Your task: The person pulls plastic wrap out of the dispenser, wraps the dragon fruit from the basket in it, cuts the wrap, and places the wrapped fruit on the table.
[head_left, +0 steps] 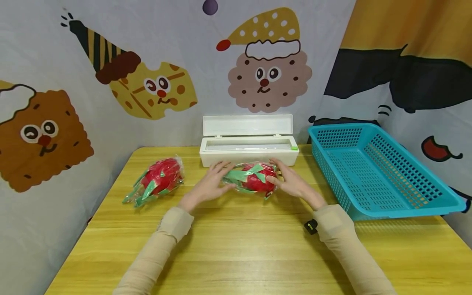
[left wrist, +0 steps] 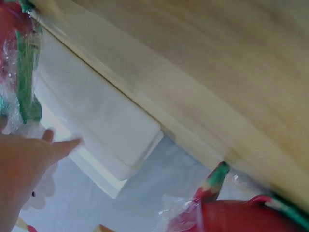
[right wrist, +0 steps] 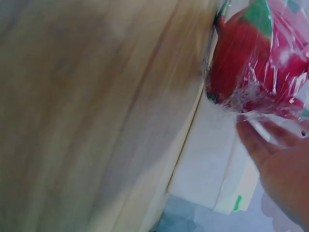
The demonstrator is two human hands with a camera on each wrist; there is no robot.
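Note:
A red dragon fruit (head_left: 254, 180) with green leafy tips lies on its side in clear plastic film, between my two hands. My left hand (head_left: 211, 185) is beside its green end, thumb and fingers spread and fairly straight. At the red end, the extended fingers of my right hand (head_left: 293, 181) touch the film, with the thumb at the near side. The right wrist view shows those fingertips against the crinkled film (right wrist: 251, 99). Another film-wrapped dragon fruit (head_left: 162, 176) rests on the table to the left, apart from both hands.
Just behind the middle fruit stands a white cling film box (head_left: 248, 157), its lid (head_left: 248, 125) raised. A blue perforated basket (head_left: 332, 180) occupies the right side of the wooden table (head_left: 250, 246). A cartoon-printed cloth (head_left: 206, 49) hangs behind the table.

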